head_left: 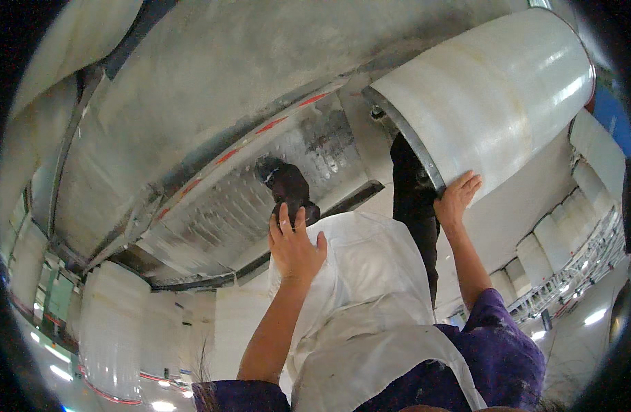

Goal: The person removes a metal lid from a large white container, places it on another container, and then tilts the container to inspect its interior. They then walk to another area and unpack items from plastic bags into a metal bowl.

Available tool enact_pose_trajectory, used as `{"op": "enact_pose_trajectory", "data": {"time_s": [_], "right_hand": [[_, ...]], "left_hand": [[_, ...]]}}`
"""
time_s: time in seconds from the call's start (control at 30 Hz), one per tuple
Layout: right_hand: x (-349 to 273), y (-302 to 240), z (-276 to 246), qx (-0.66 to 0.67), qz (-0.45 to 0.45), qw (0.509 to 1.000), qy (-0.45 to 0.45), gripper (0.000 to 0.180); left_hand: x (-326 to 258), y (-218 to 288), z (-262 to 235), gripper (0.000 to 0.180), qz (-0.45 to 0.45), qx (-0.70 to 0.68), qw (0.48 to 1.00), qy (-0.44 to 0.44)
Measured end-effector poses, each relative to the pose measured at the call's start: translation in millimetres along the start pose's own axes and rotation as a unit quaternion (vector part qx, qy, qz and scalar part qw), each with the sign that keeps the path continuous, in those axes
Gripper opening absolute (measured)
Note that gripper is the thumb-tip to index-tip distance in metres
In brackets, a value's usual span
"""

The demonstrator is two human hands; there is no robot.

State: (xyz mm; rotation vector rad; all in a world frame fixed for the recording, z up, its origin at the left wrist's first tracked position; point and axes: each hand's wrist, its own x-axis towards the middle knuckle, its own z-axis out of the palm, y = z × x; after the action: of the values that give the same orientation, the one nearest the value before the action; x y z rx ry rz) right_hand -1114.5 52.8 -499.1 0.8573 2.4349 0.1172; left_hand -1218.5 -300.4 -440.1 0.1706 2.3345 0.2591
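A large pale cylindrical can (497, 93) with a dark metal rim stands or lies tilted at the right; I cannot tell what bears it. My right hand (456, 197) touches the can's wall beside the lower end of that rim, its fingers laid along the surface. My left hand (295, 248) is empty, fingers apart, over the white apron (363, 254) on my lap. Just beyond its fingertips a dark shoe (289, 185) rests on a worn metal plate (219, 206). A dark trouser leg (415, 213) runs between the apron and the can.
A red-and-white striped edge (243, 141) borders the metal plate. Beyond it spreads a broad grey, worn surface (212, 75). Pale cylinders (113, 329) stand at the lower left, and several more (559, 230) line up at the right.
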Motion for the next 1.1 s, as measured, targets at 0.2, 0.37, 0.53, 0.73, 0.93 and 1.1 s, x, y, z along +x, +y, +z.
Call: {"op": "enact_pose_trajectory", "data": {"time_s": [0.2, 0.37, 0.53, 0.73, 0.93, 1.1], "right_hand": [[-11, 24, 12, 0.024, -0.007, 1.000, 0.016, 0.096], [-12, 21, 11, 0.008, -0.020, 1.000, 0.014, 0.096], [-2, 8, 1, 0.007, 0.001, 1.000, -0.006, 0.099], [-5, 21, 8, -0.017, 0.071, 0.996, -0.056, 0.100], [-2, 24, 14, -0.058, 0.032, 0.996, -0.065, 0.110], [23, -5, 6, -0.112, -0.003, 0.993, -0.025, 0.102]], "left_hand": [[31, -14, -3, 0.065, 0.026, 0.027, 0.999, 0.006], [35, -30, -8, 0.065, 0.038, 0.022, 0.999, 0.015], [28, -30, -15, 0.064, 0.031, 0.004, 0.999, 0.041], [23, -45, -15, 0.063, -0.008, -0.030, 0.997, 0.075], [6, -73, -9, 0.062, 0.017, -0.070, 0.996, 0.059], [-32, -88, -8, 0.059, 0.004, -0.095, 0.995, 0.042]]}}
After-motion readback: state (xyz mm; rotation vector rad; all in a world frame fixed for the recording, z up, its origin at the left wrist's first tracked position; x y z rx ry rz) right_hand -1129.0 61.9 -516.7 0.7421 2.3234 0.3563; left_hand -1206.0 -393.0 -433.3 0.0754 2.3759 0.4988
